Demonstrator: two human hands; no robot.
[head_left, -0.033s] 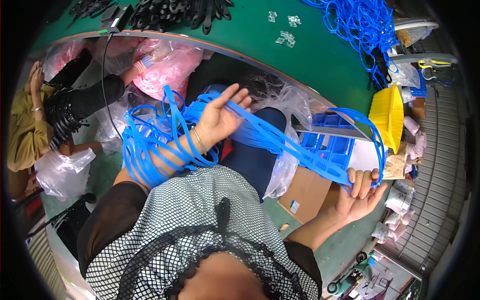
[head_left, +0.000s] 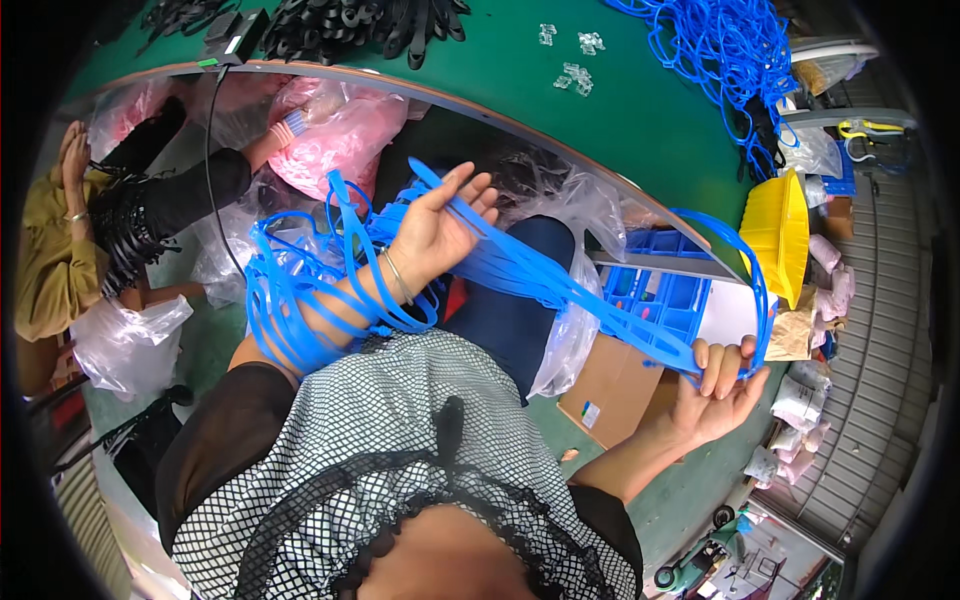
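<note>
A bundle of flat blue straps (head_left: 585,295) stretches across my lap between my two hands. My right hand (head_left: 715,390) has its fingers curled round the looped end of the bundle. At the other end, the straps run between the thumb and fingers of my left hand (head_left: 440,225), its fingers partly bent; one strap end sticks up above the thumb. More blue strap loops (head_left: 290,315) hang round my left forearm, below a bracelet (head_left: 397,278). Another loop arches up above my right hand.
The green table (head_left: 500,80) ahead carries black straps (head_left: 340,30), small clear clips (head_left: 573,78) and a blue cord pile (head_left: 710,60). Under it sit a pink bag (head_left: 330,140) and blue bins (head_left: 655,290). A yellow tray (head_left: 772,235), a cardboard box (head_left: 610,390) and a seated person (head_left: 60,240) are nearby.
A blue strap end now stands up above my left thumb. The bundle between my hands has shifted slightly, and my right hand has moved a little to the left.
</note>
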